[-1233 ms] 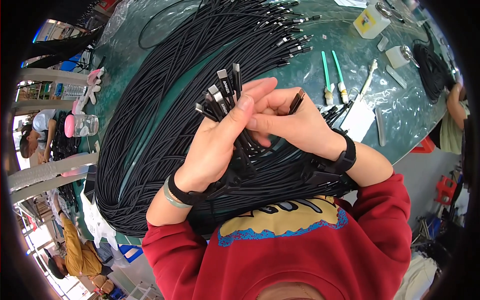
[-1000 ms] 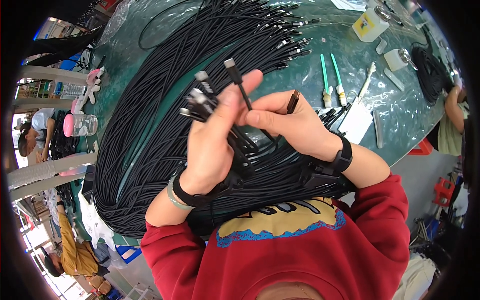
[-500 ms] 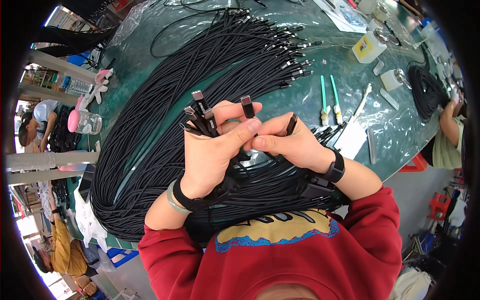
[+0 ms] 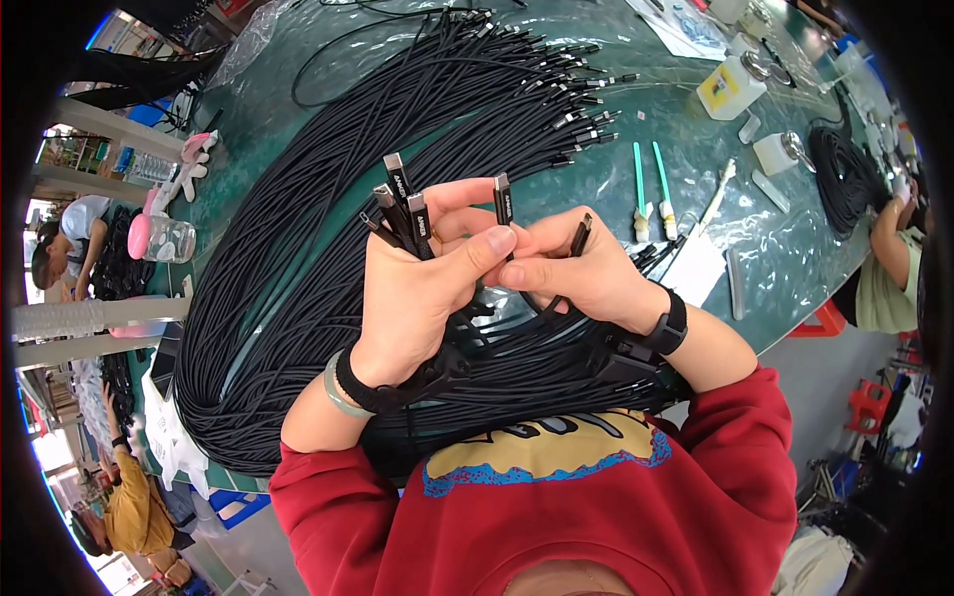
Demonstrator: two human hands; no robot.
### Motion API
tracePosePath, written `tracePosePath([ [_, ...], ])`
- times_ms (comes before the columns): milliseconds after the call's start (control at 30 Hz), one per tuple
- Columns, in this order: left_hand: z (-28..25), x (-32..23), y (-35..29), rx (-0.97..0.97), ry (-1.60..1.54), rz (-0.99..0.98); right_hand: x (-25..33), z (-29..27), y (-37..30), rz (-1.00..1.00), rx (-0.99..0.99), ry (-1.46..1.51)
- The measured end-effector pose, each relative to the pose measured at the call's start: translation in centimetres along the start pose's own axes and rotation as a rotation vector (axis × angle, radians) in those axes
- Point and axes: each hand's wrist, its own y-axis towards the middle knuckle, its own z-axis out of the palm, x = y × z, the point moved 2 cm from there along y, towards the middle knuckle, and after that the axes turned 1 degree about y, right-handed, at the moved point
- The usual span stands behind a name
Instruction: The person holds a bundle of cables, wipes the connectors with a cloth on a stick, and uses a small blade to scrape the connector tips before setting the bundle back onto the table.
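Note:
My left hand [image 4: 412, 298] is closed around several black USB cables, whose plugs [image 4: 417, 223] stick up beside the thumb. Its thumb and forefinger also pinch one cable just below an upright plug [image 4: 503, 199]. Touching those fingertips, my right hand [image 4: 606, 283] is closed too, its thumb pressed to its fingers near the same cable. Another cable end [image 4: 581, 235] rises from between the right fingers. Under both hands lies a big curved bundle of black cables [image 4: 248, 328], its far plugs [image 4: 581, 119] fanned out to the right. The fingers hide the exact grip.
On the green table [image 4: 735, 278] stand two white bottles [image 4: 730, 89] at the far right. Two turquoise-handled brushes [image 4: 640, 194] lie nearer. A clear jar with a pink lid [image 4: 164, 238] stands left. A coiled cable bundle [image 4: 840, 179] is at the right edge, near another person.
The upright plug has turned in the left fingers and now shows a different side. The right hand's cable end has tilted slightly. Both hands stay together in nearly the same place.

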Motion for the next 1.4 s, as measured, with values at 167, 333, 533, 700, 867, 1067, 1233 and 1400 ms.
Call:
tracePosePath([
  [167, -0.3, 0.3, 0.2, 0.008, 0.016, -0.018, -0.3, -0.1, 0.1, 0.013, -0.091, -0.036],
  [333, -0.3, 0.4, 0.2, 0.035, -0.019, -0.023, -0.5, 0.0, 0.1, -0.006, -0.111, -0.027],
  [533, -0.2, 0.6, 0.2, 0.006, -0.031, -0.039, -0.4, 0.2, 0.1, -0.022, -0.123, -0.046],
  [700, -0.1, 0.6, 0.2, -0.006, -0.023, -0.062, -0.5, 0.3, 0.1, 0.034, -0.052, 0.030],
  [867, 0.0, 0.4, 0.1, 0.009, -0.019, -0.063, -0.7, 0.5, 0.3, 0.021, -0.015, 0.026],
  [1067, -0.5, 0.6, 0.4, 0.022, -0.077, -0.116, -0.1, 0.5, -0.3, -0.054, -0.157, -0.045],
  [1233, 0.0, 0.4, -0.1, 0.109, -0.041, -0.102, 0.4, -1.1, 0.7, -0.829, -0.377, -0.379],
  [1400, 1.6, 1.0, -1.6, 0.294, 0.192, -0.098, 1.9, 0.0, -0.9, -0.948, -0.424, -0.665],
])
